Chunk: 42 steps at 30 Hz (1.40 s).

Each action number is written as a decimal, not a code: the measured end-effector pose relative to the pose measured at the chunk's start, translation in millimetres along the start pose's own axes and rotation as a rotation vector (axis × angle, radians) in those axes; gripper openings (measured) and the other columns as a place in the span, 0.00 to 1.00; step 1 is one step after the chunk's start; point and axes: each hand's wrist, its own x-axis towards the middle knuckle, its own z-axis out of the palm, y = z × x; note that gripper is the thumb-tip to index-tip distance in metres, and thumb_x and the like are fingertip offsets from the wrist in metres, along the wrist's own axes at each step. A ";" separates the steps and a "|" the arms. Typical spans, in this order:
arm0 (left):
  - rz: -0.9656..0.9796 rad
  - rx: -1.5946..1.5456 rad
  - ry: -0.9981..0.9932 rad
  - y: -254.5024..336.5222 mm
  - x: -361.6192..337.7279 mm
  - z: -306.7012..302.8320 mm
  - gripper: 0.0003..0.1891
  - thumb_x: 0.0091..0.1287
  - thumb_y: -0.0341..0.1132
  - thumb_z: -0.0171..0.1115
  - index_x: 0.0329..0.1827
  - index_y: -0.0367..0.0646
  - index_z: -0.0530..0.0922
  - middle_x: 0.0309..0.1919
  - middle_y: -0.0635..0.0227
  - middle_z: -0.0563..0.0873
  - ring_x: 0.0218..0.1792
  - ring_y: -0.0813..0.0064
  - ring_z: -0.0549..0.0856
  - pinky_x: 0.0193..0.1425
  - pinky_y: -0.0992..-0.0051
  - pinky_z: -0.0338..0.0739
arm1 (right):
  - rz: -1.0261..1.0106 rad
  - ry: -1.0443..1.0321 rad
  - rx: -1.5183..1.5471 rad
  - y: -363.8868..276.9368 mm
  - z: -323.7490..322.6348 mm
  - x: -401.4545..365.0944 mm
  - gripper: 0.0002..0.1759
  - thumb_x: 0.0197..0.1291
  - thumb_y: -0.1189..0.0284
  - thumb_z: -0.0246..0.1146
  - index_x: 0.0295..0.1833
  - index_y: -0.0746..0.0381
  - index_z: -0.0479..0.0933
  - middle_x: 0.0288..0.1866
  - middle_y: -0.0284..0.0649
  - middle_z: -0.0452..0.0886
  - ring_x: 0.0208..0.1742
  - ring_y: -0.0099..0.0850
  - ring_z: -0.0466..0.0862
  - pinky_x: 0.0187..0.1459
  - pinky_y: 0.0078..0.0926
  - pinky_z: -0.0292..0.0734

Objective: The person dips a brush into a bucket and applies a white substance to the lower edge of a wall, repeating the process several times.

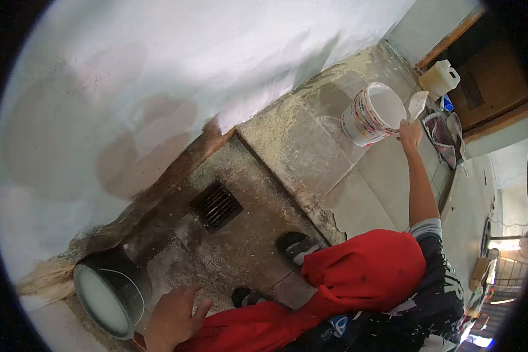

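At the right, my right hand (410, 135) is closed at the rim of a white paint bucket (358, 123) with coloured print and drips on its side. A flat white scraper-like piece (417, 105) sticks up from its fingers. My left hand (171, 317) hangs at the lower left with fingers apart, holding nothing. Close beside it stands a dark bucket (120, 276) with a thin wire handle, filled with whitish liquid (102, 302).
A floor drain grate (217, 206) lies in the lower wet floor, bounded by a raised tiled step (317, 158). The stained wall (176, 64) runs along the left. A yellowish jug (439, 80) and a crumpled cloth (440, 138) sit beyond the white bucket.
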 end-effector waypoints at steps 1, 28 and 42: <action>-0.003 0.002 -0.008 -0.3 -0.5 -0.2 0.26 0.71 0.50 0.60 0.61 0.37 0.78 0.50 0.48 0.85 0.50 0.46 0.84 0.57 0.54 0.77 | 0.000 0.003 -0.004 6.9 2.7 5.2 0.25 0.55 0.63 0.64 0.48 0.76 0.76 0.40 0.64 0.84 0.45 0.62 0.86 0.51 0.52 0.78; -0.152 0.034 -0.089 32.5 0.7 -20.8 0.26 0.74 0.54 0.56 0.65 0.45 0.76 0.58 0.51 0.84 0.60 0.47 0.81 0.64 0.54 0.76 | -0.473 -0.501 -0.084 -79.6 2.6 -101.2 0.18 0.52 0.75 0.60 0.49 0.71 0.74 0.45 0.64 0.82 0.49 0.62 0.82 0.52 0.51 0.76; -0.153 0.025 -0.183 25.5 22.0 -21.0 0.26 0.74 0.53 0.57 0.65 0.43 0.75 0.55 0.49 0.86 0.58 0.47 0.84 0.61 0.53 0.78 | -0.903 -0.998 -0.420 -144.3 -84.4 -96.0 0.25 0.66 0.55 0.64 0.48 0.70 0.82 0.45 0.56 0.85 0.45 0.52 0.85 0.49 0.45 0.77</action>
